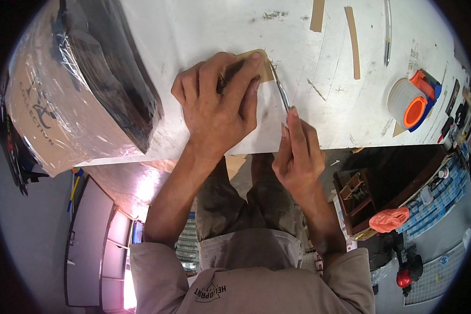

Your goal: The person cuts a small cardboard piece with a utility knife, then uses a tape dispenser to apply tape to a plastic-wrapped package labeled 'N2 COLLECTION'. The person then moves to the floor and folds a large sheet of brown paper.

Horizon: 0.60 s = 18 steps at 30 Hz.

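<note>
At the near part of the white table (167, 36), my left hand (214, 107) presses a small brown piece of cardboard (267, 75) down with bent fingers. The piece has a rounded far corner, and most of it is hidden beneath the hand. My right hand (303, 152) grips a slim metal craft knife (282, 97), fingers closed around its lower end. The knife's tip meets the right edge of the cardboard, close to my left fingertips.
A plastic-wrapped brown box (42, 99) stands at the left. Cardboard strips (353, 44) and a clear pen (387, 36) lie at the far right. Nearer on that side sits a tape dispenser (424, 99). A wooden cabinet (358, 196) stands below the table's right edge.
</note>
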Available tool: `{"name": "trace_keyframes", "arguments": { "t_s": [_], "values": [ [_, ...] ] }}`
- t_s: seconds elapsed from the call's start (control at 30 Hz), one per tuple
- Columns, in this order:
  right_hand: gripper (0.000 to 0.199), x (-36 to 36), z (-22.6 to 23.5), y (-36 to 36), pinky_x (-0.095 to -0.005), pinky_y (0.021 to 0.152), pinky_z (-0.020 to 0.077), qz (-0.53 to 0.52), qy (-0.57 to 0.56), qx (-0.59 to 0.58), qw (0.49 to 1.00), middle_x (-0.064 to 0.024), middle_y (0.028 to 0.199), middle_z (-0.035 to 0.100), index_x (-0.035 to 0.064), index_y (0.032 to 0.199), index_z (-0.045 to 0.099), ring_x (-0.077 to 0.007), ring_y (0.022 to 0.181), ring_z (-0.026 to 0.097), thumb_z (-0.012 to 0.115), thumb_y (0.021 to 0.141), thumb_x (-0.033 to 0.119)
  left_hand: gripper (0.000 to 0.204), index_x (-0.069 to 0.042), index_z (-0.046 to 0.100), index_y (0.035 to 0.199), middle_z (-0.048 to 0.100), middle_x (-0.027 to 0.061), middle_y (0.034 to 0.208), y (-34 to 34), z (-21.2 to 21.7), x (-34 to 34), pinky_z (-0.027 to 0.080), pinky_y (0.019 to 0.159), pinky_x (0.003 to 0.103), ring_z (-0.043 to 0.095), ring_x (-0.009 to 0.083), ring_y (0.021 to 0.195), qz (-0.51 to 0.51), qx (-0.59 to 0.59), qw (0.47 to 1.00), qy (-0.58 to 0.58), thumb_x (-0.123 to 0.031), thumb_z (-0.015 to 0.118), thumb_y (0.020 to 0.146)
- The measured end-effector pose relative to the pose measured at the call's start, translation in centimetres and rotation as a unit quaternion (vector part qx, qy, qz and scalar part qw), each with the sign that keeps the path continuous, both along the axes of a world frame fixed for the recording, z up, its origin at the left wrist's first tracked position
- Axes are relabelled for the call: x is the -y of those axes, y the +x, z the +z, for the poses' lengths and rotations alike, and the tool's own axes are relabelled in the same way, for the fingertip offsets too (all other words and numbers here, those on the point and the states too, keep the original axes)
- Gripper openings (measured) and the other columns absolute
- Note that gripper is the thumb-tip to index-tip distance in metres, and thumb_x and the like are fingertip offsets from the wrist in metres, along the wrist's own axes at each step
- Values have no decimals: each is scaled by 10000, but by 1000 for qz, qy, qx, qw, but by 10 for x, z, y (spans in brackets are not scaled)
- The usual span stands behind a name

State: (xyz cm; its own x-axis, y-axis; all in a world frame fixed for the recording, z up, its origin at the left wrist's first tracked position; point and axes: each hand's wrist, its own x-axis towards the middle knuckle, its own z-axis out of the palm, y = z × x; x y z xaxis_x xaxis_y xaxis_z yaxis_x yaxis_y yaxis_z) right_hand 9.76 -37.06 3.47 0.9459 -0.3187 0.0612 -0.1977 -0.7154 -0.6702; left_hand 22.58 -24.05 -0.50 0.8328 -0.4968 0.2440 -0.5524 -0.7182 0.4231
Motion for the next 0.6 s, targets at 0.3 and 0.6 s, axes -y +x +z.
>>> {"name": "trace_keyframes", "arguments": {
  "t_s": [0.3,0.6],
  "values": [
    [449,3,14,-22,-364,680,589,-41,9,-3,999,-237,995,693,-102,1341,618,-313,819,722,644,894,-132,477,-84,667,1285,658,61,1174,2,-8,-3,374,934,438,559,267,1005,13,5,997,-82,-284,796,872],
    [430,19,11,-6,-340,692,565,-68,72,-1,995,-232,959,690,-122,1335,612,-293,810,704,643,906,-121,540,-30,660,1204,695,73,1055,-2,3,-11,415,818,396,603,248,907,50,10,994,-97,-316,898,812]
  ]
}}
